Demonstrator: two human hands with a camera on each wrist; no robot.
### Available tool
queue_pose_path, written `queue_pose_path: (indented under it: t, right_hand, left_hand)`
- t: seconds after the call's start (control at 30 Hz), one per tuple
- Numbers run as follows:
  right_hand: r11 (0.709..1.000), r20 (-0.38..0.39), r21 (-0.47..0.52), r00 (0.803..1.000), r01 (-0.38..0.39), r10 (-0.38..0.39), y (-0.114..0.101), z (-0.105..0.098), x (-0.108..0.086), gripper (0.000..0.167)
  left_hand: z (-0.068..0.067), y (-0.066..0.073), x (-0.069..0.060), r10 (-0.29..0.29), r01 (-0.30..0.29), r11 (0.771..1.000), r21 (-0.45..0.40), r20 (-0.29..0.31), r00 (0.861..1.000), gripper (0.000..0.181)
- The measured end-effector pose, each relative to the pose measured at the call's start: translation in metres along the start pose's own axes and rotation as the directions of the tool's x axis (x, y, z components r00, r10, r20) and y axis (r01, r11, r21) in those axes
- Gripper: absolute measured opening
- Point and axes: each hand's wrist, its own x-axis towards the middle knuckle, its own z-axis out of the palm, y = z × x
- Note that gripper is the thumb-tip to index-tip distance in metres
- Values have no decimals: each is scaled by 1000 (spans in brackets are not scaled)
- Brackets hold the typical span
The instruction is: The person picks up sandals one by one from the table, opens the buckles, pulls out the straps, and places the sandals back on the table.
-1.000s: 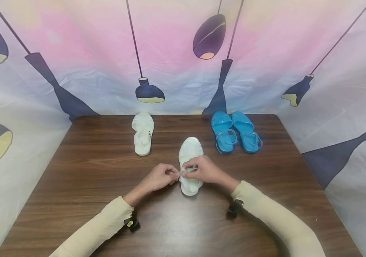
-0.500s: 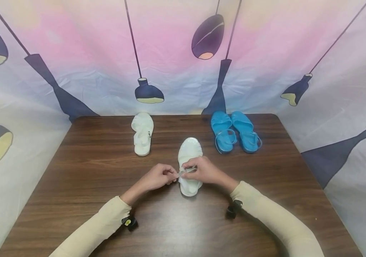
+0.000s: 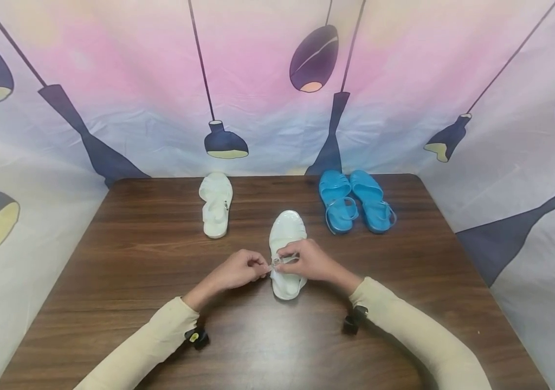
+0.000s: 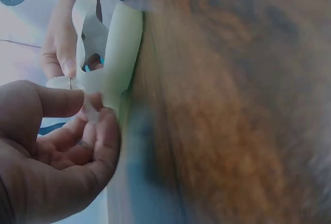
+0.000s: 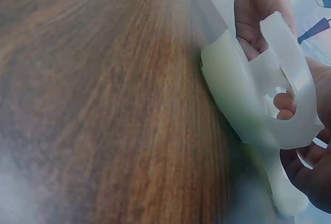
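A white sandal (image 3: pixel 287 225) lies in the middle of the table, toe pointing away, in the head view. My left hand (image 3: pixel 243 268) is at its left side and pinches the end of the sandal's strap (image 4: pixel 92 111) between thumb and index finger. From the right, my right hand (image 3: pixel 310 260) reaches over the sandal and pinches the strap at the small metal buckle (image 3: pixel 276 262). In the right wrist view the heel piece (image 5: pixel 302 100) stands up and partly hides the right fingers. How far the strap runs through the buckle is too small to tell.
A second white sandal (image 3: pixel 217 211) lies at the back left of the brown wooden table (image 3: pixel 150 244). Two blue sandals, a left one (image 3: pixel 334 187) and a right one (image 3: pixel 367 187), stand side by side at the back right. A curtain printed with lamps hangs behind.
Both hands keep their places at the buckle. A little more of the strap shows between the left fingertips and the buckle. The whole head view has shifted slightly.
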Motion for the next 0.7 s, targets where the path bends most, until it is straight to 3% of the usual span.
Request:
queue_pose_path:
  t: [0.27, 0.53, 0.7]
  right_hand:
    - [1000, 6, -1, 1000, -14, 14, 0, 2, 1, 30]
    - [999, -14, 20, 999, -34, 35, -1, 3, -1, 32]
    - [999, -12, 38, 999, -36, 37, 0, 3, -1, 32]
  left_hand:
    - [4, 0, 4, -8, 8, 991, -136, -4, 1000, 13]
    - [2, -1, -2, -37, 38, 996, -82, 18, 999, 15]
    - [6, -7, 0, -28, 28, 986, -162, 3, 1000, 15]
